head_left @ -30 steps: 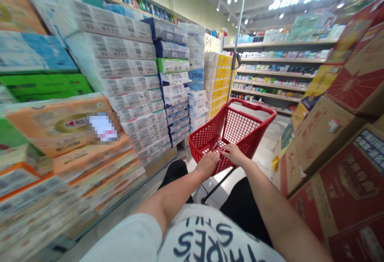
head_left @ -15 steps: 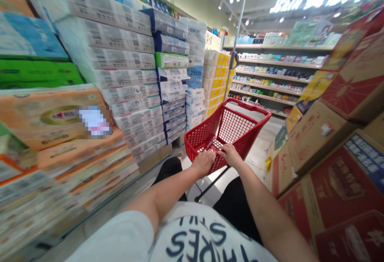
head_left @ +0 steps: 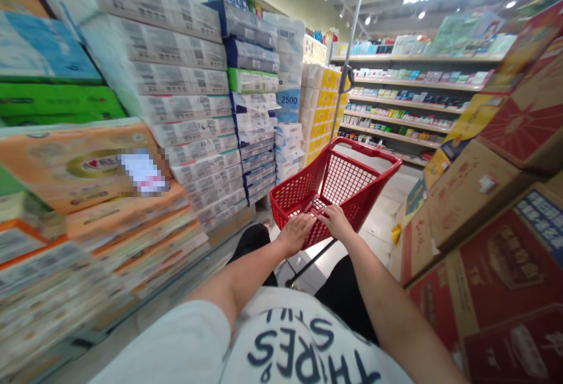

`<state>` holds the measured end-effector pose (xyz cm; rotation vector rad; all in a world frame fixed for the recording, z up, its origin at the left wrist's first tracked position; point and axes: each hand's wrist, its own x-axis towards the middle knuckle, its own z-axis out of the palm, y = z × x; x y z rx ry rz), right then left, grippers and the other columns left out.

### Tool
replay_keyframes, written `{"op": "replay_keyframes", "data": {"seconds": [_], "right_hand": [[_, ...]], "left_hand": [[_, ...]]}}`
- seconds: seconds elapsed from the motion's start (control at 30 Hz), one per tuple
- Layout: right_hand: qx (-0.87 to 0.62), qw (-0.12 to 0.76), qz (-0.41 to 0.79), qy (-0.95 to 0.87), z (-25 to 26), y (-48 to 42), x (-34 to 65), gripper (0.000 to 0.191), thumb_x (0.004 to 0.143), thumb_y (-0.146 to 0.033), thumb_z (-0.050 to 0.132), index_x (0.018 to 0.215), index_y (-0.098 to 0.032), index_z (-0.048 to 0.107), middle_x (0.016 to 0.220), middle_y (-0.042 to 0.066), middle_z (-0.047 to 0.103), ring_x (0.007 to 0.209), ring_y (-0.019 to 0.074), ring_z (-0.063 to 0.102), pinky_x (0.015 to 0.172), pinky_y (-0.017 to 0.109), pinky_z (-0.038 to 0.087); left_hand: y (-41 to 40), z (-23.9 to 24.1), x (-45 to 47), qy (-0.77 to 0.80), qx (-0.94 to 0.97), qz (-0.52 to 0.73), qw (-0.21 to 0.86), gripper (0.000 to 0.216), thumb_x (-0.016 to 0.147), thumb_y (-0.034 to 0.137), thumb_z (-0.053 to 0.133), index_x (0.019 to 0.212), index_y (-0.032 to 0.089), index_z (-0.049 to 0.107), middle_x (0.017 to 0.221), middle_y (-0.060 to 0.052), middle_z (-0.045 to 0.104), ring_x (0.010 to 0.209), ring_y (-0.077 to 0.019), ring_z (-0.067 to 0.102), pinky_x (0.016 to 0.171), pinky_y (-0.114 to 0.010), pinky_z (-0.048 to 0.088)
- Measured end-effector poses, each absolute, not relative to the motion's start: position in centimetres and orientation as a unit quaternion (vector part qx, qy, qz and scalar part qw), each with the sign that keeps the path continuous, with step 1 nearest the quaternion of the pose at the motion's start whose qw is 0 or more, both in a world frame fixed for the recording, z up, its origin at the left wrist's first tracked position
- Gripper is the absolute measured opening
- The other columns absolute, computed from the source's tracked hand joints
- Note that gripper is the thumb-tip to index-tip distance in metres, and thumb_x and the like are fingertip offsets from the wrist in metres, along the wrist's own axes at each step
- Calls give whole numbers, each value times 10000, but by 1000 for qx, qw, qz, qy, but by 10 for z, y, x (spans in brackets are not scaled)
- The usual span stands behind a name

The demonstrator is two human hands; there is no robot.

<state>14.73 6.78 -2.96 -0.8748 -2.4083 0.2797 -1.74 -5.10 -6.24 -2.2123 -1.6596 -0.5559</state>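
Observation:
A red plastic shopping cart (head_left: 338, 179) with lattice sides stands in front of me in the aisle. Its basket looks bare apart from a small red and white piece near the bottom. My left hand (head_left: 296, 234) lies over the cart's near edge, fingers bent around it. Close beside it, my right hand (head_left: 336, 221) is curled over the same edge. The undersides of the fingers are hidden. A thin metal pole (head_left: 345, 73) rises behind the cart's far left side.
Stacked tissue packs (head_left: 180, 73) wall the left side, with orange packs (head_left: 118, 214) nearest. Red and brown cartons (head_left: 475, 196) line the right. Shelves of small boxes (head_left: 409, 88) cross the far end. Pale floor tiles (head_left: 382, 220) show between cart and cartons.
My view has shifted slightly, so stacks and shelves sit a little further right. Both hands keep their place on the cart, the left one's fingers a bit more stretched.

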Motion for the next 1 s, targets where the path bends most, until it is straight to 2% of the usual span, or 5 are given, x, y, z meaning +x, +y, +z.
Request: {"op": "replay_keyframes", "data": {"seconds": [0.3,0.57,0.67,0.87,1.0], "right_hand": [[-314,295,111,-895,-32,69,148,264,903,-398,530,1061,-237,668,1065,60,636,1073,202,493,981,347,391],[-283,329,111,-894,-42,78,147,247,883,-392,558,1032,-239,682,1013,75,643,1034,231,510,959,414,409],[-284,330,113,-893,-42,77,146,249,886,-386,557,1034,-229,679,1015,77,640,1036,230,505,960,408,412],[-282,333,113,-893,-40,74,144,231,883,-372,564,1017,-224,680,1001,76,636,1011,229,505,953,409,419],[-285,332,109,-892,-41,73,145,225,882,-336,562,1039,-219,672,1009,77,631,1031,235,497,947,415,426]], "left_hand": [[-43,-44,-12,-562,-747,-352,38,284,816,49,394,1045,154,524,1046,-86,571,1043,-182,523,957,-360,435],[-48,-58,-3,-582,-758,-261,136,475,884,161,432,1357,130,391,1411,-158,432,1343,-292,319,1064,-518,302],[-51,-56,-5,-582,-766,-238,132,456,868,131,448,1320,199,462,1408,-124,462,1331,-305,343,1047,-562,293],[-36,-33,-5,-667,-702,-249,-4,462,918,189,408,1375,144,358,1206,-116,609,1070,-205,577,892,-342,464],[-31,-37,6,-677,-713,-176,50,340,945,199,367,1262,118,460,1152,-131,597,1066,-233,553,929,-380,435]]}}
